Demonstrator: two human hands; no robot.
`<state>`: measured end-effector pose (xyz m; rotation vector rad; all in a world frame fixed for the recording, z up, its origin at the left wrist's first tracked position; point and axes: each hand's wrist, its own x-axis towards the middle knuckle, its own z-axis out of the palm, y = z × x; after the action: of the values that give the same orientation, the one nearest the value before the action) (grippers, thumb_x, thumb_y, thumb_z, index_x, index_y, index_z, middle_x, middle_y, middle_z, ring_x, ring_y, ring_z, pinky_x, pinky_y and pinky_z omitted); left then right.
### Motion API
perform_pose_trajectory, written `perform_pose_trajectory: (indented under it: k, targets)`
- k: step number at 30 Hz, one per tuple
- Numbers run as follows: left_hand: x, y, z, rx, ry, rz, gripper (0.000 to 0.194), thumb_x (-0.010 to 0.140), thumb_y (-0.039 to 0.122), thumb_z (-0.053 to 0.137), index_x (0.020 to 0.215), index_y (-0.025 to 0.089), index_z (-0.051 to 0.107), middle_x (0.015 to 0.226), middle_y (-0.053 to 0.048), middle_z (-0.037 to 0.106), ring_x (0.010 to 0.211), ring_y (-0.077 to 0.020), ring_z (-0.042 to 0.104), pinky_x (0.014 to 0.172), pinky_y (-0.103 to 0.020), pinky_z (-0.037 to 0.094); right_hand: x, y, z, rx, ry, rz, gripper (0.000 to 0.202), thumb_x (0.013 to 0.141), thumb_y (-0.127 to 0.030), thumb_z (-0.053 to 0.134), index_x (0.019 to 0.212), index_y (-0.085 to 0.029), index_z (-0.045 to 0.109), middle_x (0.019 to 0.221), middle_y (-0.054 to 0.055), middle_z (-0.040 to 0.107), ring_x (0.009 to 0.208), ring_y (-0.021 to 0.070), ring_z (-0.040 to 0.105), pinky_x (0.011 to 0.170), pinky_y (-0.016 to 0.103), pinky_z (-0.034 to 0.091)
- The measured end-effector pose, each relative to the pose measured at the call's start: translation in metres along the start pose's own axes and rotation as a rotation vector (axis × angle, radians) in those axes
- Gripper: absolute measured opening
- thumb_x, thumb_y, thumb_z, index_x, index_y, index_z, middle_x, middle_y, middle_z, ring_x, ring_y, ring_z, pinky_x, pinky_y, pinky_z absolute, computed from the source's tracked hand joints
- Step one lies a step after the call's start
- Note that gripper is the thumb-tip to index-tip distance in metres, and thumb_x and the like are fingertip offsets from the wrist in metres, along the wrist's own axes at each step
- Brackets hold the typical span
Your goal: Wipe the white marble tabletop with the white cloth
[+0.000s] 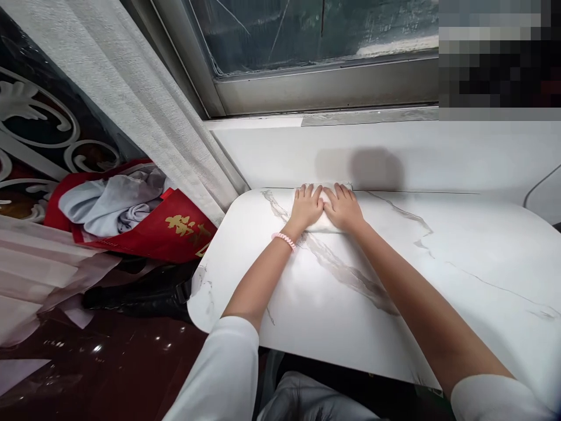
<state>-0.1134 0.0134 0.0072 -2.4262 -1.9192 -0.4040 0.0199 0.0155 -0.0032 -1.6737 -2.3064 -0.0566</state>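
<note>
Both my hands lie side by side at the far edge of a white marbled table (307,298), against the wall. Under them is a white, soft-looking piece, probably a folded cloth (329,224), mostly covered by my palms. My left hand (307,206) rests flat on its left part, fingers stretched out, a pink coiled band (284,239) round the wrist. My right hand (344,207) presses flat on the right part with fingers spread. The thumbs nearly meet in the middle.
A red bag (144,237) holding grey-white fabric (116,196) stands left of the table, beside a white curtain (144,99). A black bag-like item (144,292) lies below. Behind the table rises a white wall (272,152) under a window (315,41). A thin cable (541,179) hangs at right.
</note>
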Motion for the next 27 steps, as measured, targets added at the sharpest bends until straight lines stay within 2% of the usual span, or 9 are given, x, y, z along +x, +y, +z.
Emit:
perform_pose_trajectory:
  k: [4,8,13,17,20,23,25,27]
  targets:
    - [-0.012,0.005,-0.003,-0.004,-0.039,0.0,0.049,0.1,0.027,0.031,0.147,0.016,0.038,0.154,-0.01,0.036,0.143,-0.0291,0.027,0.117,-0.047,0.022,-0.017,-0.005,-0.005,-0.027,-0.019,0.025,0.054,0.098,-0.035,0.029,0.147,-0.015,0.039,0.153,0.018,0.035,0.141,0.0315,0.03,0.112,0.05,0.025]
    - [-0.046,0.022,-0.008,0.003,-0.058,0.026,0.049,0.1,0.028,0.032,0.148,0.016,0.037,0.155,-0.012,0.034,0.145,-0.0304,0.024,0.118,-0.048,0.019,-0.057,-0.011,-0.017,-0.05,-0.045,0.039,0.055,0.098,-0.034,0.029,0.149,-0.015,0.037,0.155,0.019,0.033,0.142,0.0329,0.029,0.112,0.05,0.025]
    - [-0.118,0.058,-0.017,-0.034,-0.077,0.063,0.05,0.1,0.028,0.033,0.148,0.014,0.036,0.154,-0.015,0.034,0.145,-0.0339,0.022,0.118,-0.051,0.019,-0.139,-0.016,-0.036,-0.096,-0.045,-0.004,0.055,0.098,-0.033,0.03,0.149,-0.013,0.038,0.153,0.018,0.035,0.142,0.0351,0.029,0.112,0.052,0.028]
    - [-0.184,0.087,-0.029,-0.111,-0.108,0.136,0.052,0.1,0.028,0.032,0.148,0.01,0.034,0.156,-0.02,0.028,0.146,-0.038,0.014,0.118,-0.055,0.017,-0.214,-0.022,-0.051,-0.092,0.03,-0.067,0.055,0.098,-0.031,0.031,0.148,-0.011,0.038,0.153,0.021,0.035,0.142,0.0371,0.027,0.112,0.054,0.028]
    - [-0.22,0.102,-0.037,-0.204,-0.187,0.191,0.054,0.099,0.028,0.034,0.15,0.01,0.029,0.159,-0.022,0.017,0.147,-0.0378,0.003,0.117,-0.058,0.014,-0.259,-0.024,-0.06,-0.07,0.087,-0.083,0.062,0.097,-0.03,0.033,0.155,-0.015,0.02,0.157,0.02,0.027,0.143,0.0369,0.025,0.111,0.055,0.028]
    - [-0.232,0.109,-0.044,-0.306,-0.313,0.206,0.058,0.099,0.029,0.037,0.152,0.014,0.022,0.161,-0.02,0.007,0.146,-0.0347,-0.007,0.117,-0.059,0.012,-0.281,-0.018,-0.066,-0.048,0.097,-0.082,0.069,0.096,-0.031,0.035,0.157,-0.022,0.004,0.161,0.014,0.018,0.144,0.0351,0.024,0.112,0.055,0.029]
    - [-0.225,0.11,-0.045,-0.349,-0.385,0.197,0.059,0.099,0.03,0.037,0.153,0.016,0.019,0.161,-0.018,0.003,0.146,-0.0321,-0.01,0.118,-0.058,0.01,-0.279,-0.01,-0.067,-0.039,0.065,-0.071,0.067,0.096,-0.033,0.035,0.157,-0.023,0.009,0.161,0.012,0.018,0.144,0.0337,0.024,0.112,0.054,0.029]
    - [-0.208,0.11,-0.042,-0.365,-0.419,0.193,0.059,0.099,0.031,0.037,0.153,0.017,0.019,0.162,-0.017,0.002,0.146,-0.0306,-0.01,0.118,-0.056,0.008,-0.266,0.001,-0.067,-0.034,0.006,-0.042,0.061,0.097,-0.036,0.034,0.155,-0.022,0.023,0.16,0.013,0.021,0.145,0.0323,0.023,0.113,0.052,0.029]
